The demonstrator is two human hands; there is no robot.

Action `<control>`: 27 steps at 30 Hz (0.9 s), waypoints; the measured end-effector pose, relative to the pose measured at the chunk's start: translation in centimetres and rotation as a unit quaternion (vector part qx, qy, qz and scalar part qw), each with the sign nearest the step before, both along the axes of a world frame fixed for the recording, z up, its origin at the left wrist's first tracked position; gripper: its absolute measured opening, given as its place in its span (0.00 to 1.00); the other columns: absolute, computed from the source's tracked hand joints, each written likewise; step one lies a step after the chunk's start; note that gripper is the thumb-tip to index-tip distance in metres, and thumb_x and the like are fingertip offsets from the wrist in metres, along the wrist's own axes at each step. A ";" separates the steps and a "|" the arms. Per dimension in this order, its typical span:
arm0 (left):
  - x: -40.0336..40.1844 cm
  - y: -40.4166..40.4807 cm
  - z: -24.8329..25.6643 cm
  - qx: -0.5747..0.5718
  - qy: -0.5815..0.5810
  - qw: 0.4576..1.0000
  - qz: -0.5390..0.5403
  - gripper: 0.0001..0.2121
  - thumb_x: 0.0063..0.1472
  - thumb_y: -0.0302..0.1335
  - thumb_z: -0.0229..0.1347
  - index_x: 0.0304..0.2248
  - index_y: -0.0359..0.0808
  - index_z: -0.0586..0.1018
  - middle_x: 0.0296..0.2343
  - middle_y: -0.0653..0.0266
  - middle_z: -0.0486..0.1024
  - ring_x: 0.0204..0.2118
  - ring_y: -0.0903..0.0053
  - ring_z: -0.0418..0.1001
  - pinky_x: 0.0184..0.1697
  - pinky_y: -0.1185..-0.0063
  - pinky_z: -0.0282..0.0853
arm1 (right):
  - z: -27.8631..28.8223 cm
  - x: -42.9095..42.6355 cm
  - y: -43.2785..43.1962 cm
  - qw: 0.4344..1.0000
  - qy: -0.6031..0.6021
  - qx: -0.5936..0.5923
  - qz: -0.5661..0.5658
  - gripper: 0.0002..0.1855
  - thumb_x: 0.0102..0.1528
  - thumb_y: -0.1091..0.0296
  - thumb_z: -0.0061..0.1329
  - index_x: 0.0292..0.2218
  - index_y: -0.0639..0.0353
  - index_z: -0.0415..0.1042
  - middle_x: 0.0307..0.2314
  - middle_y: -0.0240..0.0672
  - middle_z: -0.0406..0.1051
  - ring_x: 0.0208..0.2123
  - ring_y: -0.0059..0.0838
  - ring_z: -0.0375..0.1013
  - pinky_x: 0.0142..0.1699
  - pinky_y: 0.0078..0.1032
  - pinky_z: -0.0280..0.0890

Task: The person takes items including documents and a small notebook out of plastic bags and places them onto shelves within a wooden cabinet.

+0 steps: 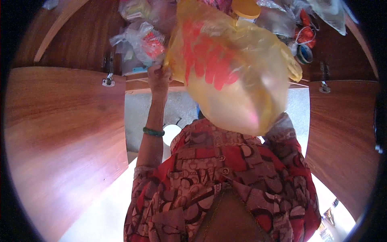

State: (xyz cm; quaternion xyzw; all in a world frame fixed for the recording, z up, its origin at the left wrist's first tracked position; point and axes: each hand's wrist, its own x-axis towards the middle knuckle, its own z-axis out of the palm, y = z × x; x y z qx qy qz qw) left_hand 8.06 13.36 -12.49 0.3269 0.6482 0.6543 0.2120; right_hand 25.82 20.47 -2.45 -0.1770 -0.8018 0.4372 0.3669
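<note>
A large translucent yellow plastic bag (260,90) with red printing on its side hangs in front of my chest. My left hand (159,75), below a green bangle (153,132), pinches the left edge of this bag. The bag looks puffed out, and a pinkish patch shows faintly near its bottom; its contents are too blurred to tell. My right hand is out of view behind the bag, with only part of the right forearm and sleeve showing beside it. A clear plastic bag (140,42) with a red and white packet lies just beyond my left hand.
Two wooden cabinet doors (66,121) (341,127) stand swung out on either side, with metal hinges (108,81). On the shelf are a jar with an orange lid (246,8), a roll of tape (304,54), a red bundle (306,34) and several plastic bags.
</note>
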 end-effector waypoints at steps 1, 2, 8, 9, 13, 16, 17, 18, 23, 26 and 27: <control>1.3 0.5 0.7 0.003 -0.077 0.997 -0.011 0.09 0.48 0.26 0.56 0.29 0.34 0.69 0.24 0.66 0.68 0.23 0.83 0.66 0.22 0.82 0.64 | -0.1 -0.7 0.2 1.000 -0.001 0.005 -0.006 0.18 0.50 0.70 0.44 0.44 0.59 0.62 0.42 0.35 0.63 0.45 0.25 0.62 0.49 0.25 0.59; 2.3 0.2 1.2 0.003 -0.083 0.996 -0.020 0.08 0.48 0.25 0.55 0.27 0.35 0.69 0.22 0.68 0.67 0.22 0.84 0.66 0.20 0.83 0.62 | -0.2 -1.3 0.1 1.000 -0.003 0.005 -0.008 0.18 0.50 0.70 0.44 0.44 0.59 0.62 0.42 0.35 0.63 0.45 0.25 0.62 0.49 0.25 0.59; 0.8 -1.4 -0.3 -0.148 -0.088 0.981 -0.088 0.05 0.50 0.29 0.51 0.23 0.37 0.70 0.18 0.72 0.66 0.20 0.85 0.65 0.19 0.85 0.60 | -1.4 -0.2 1.1 0.995 0.022 -0.091 0.015 0.18 0.50 0.71 0.44 0.44 0.59 0.62 0.42 0.36 0.63 0.45 0.26 0.62 0.49 0.25 0.59; 0.5 -1.4 -0.5 -0.148 -0.053 0.985 -0.066 0.06 0.51 0.31 0.50 0.25 0.37 0.71 0.20 0.72 0.67 0.22 0.85 0.66 0.20 0.85 0.62 | -1.5 0.5 1.4 0.993 0.029 -0.116 0.017 0.18 0.49 0.71 0.44 0.44 0.59 0.62 0.42 0.36 0.63 0.45 0.26 0.62 0.49 0.25 0.59; 1.7 -0.4 -0.8 -0.062 -0.131 0.981 -0.126 0.13 0.52 0.34 0.50 0.35 0.37 0.68 0.31 0.68 0.68 0.32 0.80 0.68 0.26 0.81 0.68 | -3.1 3.2 2.3 0.979 0.043 -0.198 -0.004 0.19 0.49 0.71 0.44 0.44 0.59 0.62 0.42 0.36 0.63 0.45 0.26 0.62 0.49 0.26 0.59; 3.9 -0.2 0.5 -0.065 -0.218 0.965 -0.129 0.20 0.52 0.35 0.52 0.43 0.38 0.63 0.38 0.64 0.67 0.37 0.74 0.68 0.28 0.77 0.70 | -4.2 3.9 2.2 0.970 0.060 -0.236 -0.006 0.19 0.49 0.71 0.45 0.44 0.60 0.62 0.42 0.36 0.63 0.45 0.26 0.62 0.49 0.26 0.59; 3.8 -0.2 0.3 -0.064 -0.204 0.969 -0.124 0.21 0.52 0.34 0.53 0.43 0.38 0.63 0.38 0.64 0.67 0.37 0.75 0.68 0.28 0.77 0.70 | -4.2 3.7 1.8 0.968 0.063 -0.245 -0.004 0.19 0.49 0.71 0.45 0.44 0.60 0.62 0.42 0.36 0.63 0.45 0.26 0.62 0.49 0.26 0.59; 3.6 -0.3 -0.4 -0.062 -0.190 0.973 -0.119 0.21 0.51 0.34 0.53 0.43 0.38 0.63 0.38 0.64 0.67 0.38 0.75 0.67 0.28 0.77 0.70 | -4.2 3.9 1.7 0.965 0.068 -0.254 -0.006 0.19 0.49 0.71 0.45 0.44 0.60 0.62 0.42 0.36 0.63 0.45 0.26 0.62 0.49 0.26 0.59; 3.2 0.3 0.4 -0.115 -0.242 0.942 -0.201 0.20 0.51 0.30 0.52 0.44 0.39 0.64 0.38 0.65 0.67 0.38 0.77 0.67 0.29 0.80 0.69 | -5.1 4.4 1.2 0.954 0.088 -0.287 -0.016 0.19 0.49 0.71 0.45 0.44 0.60 0.61 0.42 0.36 0.63 0.44 0.27 0.62 0.49 0.26 0.59; 3.2 0.6 0.2 -0.138 -0.347 0.908 -0.190 0.18 0.52 0.27 0.50 0.44 0.40 0.65 0.37 0.67 0.68 0.37 0.78 0.68 0.32 0.82 0.67 | -5.3 4.5 0.9 0.948 0.099 -0.303 -0.016 0.19 0.49 0.71 0.45 0.44 0.60 0.61 0.42 0.36 0.63 0.44 0.27 0.62 0.49 0.26 0.59; 3.2 0.6 -0.5 -0.124 -0.367 0.898 -0.207 0.18 0.52 0.27 0.49 0.44 0.40 0.66 0.37 0.68 0.68 0.38 0.78 0.68 0.34 0.83 0.66 | -5.4 4.6 0.7 0.946 0.101 -0.308 -0.016 0.20 0.49 0.71 0.45 0.44 0.61 0.61 0.42 0.36 0.63 0.44 0.27 0.62 0.49 0.26 0.59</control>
